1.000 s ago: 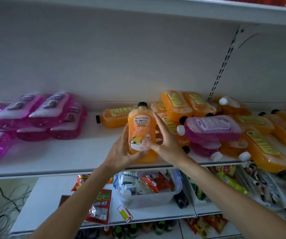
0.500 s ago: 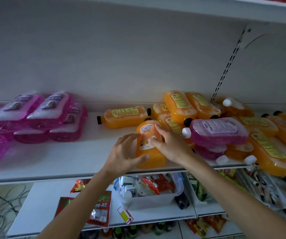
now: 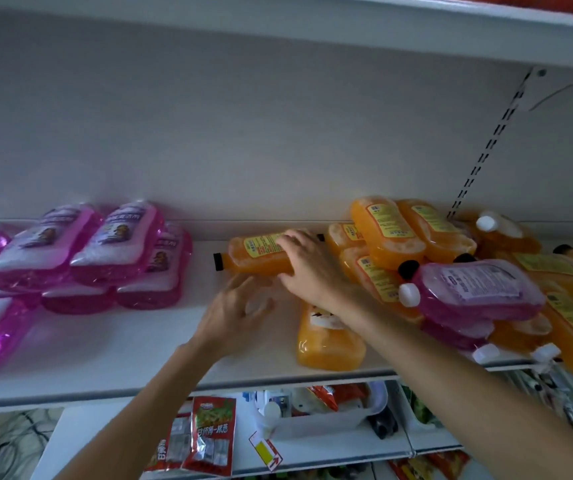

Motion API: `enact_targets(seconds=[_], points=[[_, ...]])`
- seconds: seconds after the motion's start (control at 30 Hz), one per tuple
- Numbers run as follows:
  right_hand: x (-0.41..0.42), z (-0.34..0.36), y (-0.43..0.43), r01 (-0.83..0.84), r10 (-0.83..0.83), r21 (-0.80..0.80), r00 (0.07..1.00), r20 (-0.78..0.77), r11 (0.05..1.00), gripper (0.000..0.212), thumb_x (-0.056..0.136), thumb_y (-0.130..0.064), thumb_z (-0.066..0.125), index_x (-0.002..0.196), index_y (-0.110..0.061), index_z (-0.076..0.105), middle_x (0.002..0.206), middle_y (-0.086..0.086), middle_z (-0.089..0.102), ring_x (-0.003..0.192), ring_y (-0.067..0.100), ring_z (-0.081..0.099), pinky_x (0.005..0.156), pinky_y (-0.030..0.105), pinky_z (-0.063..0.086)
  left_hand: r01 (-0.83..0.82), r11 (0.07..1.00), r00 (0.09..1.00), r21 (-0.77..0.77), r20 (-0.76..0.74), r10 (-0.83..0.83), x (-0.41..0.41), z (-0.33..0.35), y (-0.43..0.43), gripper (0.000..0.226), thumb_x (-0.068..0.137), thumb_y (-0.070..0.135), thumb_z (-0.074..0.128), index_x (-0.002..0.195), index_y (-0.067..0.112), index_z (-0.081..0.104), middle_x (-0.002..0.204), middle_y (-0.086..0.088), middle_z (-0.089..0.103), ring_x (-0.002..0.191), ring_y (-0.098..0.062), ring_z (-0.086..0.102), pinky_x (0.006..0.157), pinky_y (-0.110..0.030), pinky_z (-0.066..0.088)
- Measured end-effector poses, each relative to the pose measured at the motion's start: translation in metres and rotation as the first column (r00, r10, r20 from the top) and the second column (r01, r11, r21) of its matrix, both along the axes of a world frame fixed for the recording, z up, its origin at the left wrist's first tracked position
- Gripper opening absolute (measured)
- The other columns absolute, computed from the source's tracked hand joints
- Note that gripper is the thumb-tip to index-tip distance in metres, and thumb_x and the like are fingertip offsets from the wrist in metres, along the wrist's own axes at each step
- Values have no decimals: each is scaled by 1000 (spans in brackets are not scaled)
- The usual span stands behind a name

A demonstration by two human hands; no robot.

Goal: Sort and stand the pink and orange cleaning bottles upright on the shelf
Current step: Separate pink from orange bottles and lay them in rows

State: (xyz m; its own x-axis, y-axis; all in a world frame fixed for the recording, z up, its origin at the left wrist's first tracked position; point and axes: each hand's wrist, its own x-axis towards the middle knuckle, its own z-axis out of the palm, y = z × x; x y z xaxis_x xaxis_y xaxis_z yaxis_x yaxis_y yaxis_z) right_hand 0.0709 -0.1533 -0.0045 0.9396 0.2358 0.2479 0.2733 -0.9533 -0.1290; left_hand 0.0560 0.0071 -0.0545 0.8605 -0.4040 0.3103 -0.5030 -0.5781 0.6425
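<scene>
White shop shelving fills the view, seen from just below the middle shelf (image 3: 105, 362). Nearest, on the lower shelf, lie red snack packets (image 3: 209, 434) and a clear plastic tub (image 3: 319, 415) of mixed goods. Both forearms reach up from there over the middle shelf's front edge. The left hand (image 3: 233, 310) hovers above the bare board with its fingers spread and loose, gripping nothing. Just right of it an orange bottle (image 3: 330, 341) lies flat near the front edge, partly under the right wrist. Further in, the right hand (image 3: 306, 268) is laid over the side of another orange bottle (image 3: 257, 259), fingers curled across its yellow label; that bottle lies on its side with its black cap pointing left. To the right, a heap of orange bottles (image 3: 392, 230) lies tumbled against the back wall, with a pink bottle (image 3: 475, 289) and its white cap resting on top of them. At the left of the shelf, well apart from the hands, pink bottles (image 3: 81, 251) lie stacked on their sides.
</scene>
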Motion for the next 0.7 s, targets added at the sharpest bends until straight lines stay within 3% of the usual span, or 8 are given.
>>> enact_targets(seconds=[0.13, 0.23, 0.33, 0.4, 0.47, 0.57, 0.63, 0.7], points=[[32, -16, 18, -36, 24, -185, 997, -67, 982, 72, 81, -19, 66, 143, -14, 29, 154, 11, 21, 139, 29, 22, 114, 44, 16, -130, 991, 989, -1, 77, 130, 17, -10, 16, 17, 86, 14, 61, 102, 17, 66, 103, -3, 59, 79, -17, 56, 59, -6, 32], [46, -22, 22, -54, 44, -150, 997, -71, 987, 70, 84, -9, 61, 145, -15, 26, 154, 9, 24, 141, 28, 22, 112, 49, 19, -88, 995, 993, -46, 70, 91, 22, -10, 18, 16, 82, 17, 58, 94, 17, 68, 96, 0, 59, 77, -16, 56, 62, -6, 35], [54, -28, 21, -65, 52, -186, 996, -75, 980, 67, 90, -8, 55, 148, -15, 21, 154, 7, 24, 142, 27, 20, 112, 52, 19, -68, 997, 996, -46, 56, 70, 24, -10, 18, 37, 77, 36, 46, 99, 14, 66, 101, -3, 60, 79, -18, 59, 67, -13, 38], [56, -27, 18, -99, 96, -97, 995, -37, 990, 64, 91, -15, 56, 147, -14, 25, 152, 8, 29, 140, 27, 25, 111, 50, 22, -113, 992, 992, -61, 51, 117, 23, -12, 21, 48, 74, 43, 42, 104, 12, 62, 106, -6, 59, 82, -22, 61, 69, -22, 45], [55, -22, 14, -178, 159, 170, 980, 119, 969, 60, 85, -18, 64, 139, -8, 40, 140, 11, 47, 129, 25, 43, 105, 44, 35, -171, 980, 981, -98, 73, 179, 24, -11, 22, 46, 76, 39, 52, 113, 11, 59, 110, -10, 58, 90, -24, 61, 74, -29, 50], [43, -3, 10, -106, 55, 668, 994, 97, 737, 44, 87, -27, 65, 126, -13, 52, 111, 0, 62, 102, 12, 57, 86, 23, 44, -223, 961, 965, -164, 103, 242, 26, -12, 21, 59, 75, 22, 73, 128, 17, 49, 117, -12, 54, 101, -24, 55, 84, -35, 49], [36, 4, 7, 54, -12, 827, 998, -57, 560, 32, 91, -33, 57, 117, -15, 51, 99, -4, 63, 92, 15, 61, 77, 27, 49, -152, 972, 978, -177, 114, 174, 27, -14, 19, 82, 69, 38, 74, 137, 27, 31, 128, -13, 48, 110, -26, 52, 88, -37, 47], [32, 3, 5, 139, 63, 925, 983, -172, 355, 32, 95, -34, 50, 121, -16, 45, 102, -2, 61, 94, 20, 61, 70, 26, 51, -32, 977, 997, -209, 59, 45, 23, -10, 12, 93, 65, 60, 65, 140, 37, 14, 139, -10, 37, 118, -22, 46, 88, -39, 48]])
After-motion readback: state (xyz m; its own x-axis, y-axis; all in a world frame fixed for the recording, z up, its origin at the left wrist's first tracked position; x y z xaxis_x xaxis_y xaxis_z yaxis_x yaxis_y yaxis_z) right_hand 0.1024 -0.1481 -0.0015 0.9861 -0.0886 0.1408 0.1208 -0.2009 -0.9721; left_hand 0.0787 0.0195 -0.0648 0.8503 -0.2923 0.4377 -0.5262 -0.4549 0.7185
